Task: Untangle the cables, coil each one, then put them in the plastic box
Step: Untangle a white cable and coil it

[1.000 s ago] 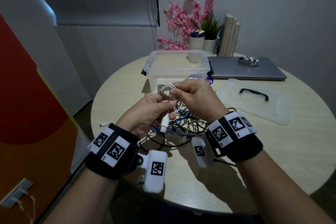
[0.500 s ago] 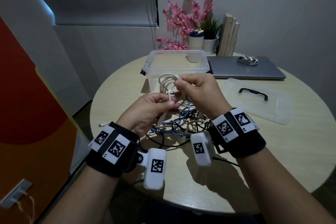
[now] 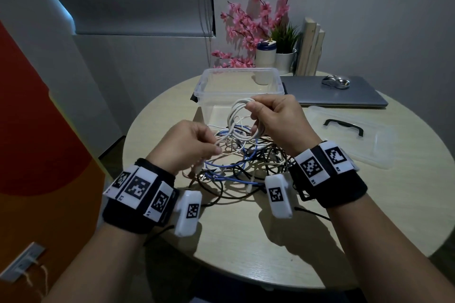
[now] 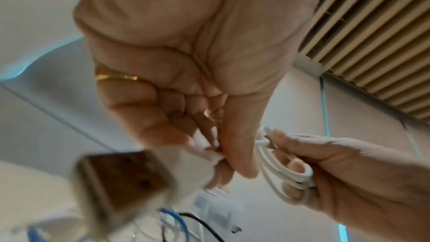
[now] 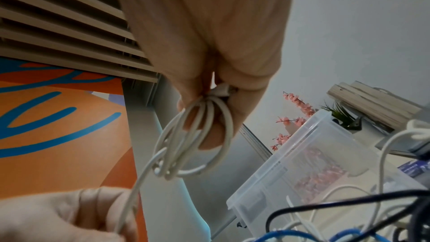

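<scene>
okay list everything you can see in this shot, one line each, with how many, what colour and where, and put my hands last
white cable: one, white, partly coiled, held above the pile
cable pile: several, blue, black and white, tangled on the table under the hands
plastic box: one, clear, open, behind the pile
box lid: one, clear with black handle, flat on the table, right
table: one, round, light wood
laptop: one, grey, closed, far right
mouse: one, silver, on the laptop
pink flowers: one bunch, behind the box
green plant: one, in a white pot, at the back
left hand: pinches the cable's loose run
right hand: fingers grip the coil
</scene>
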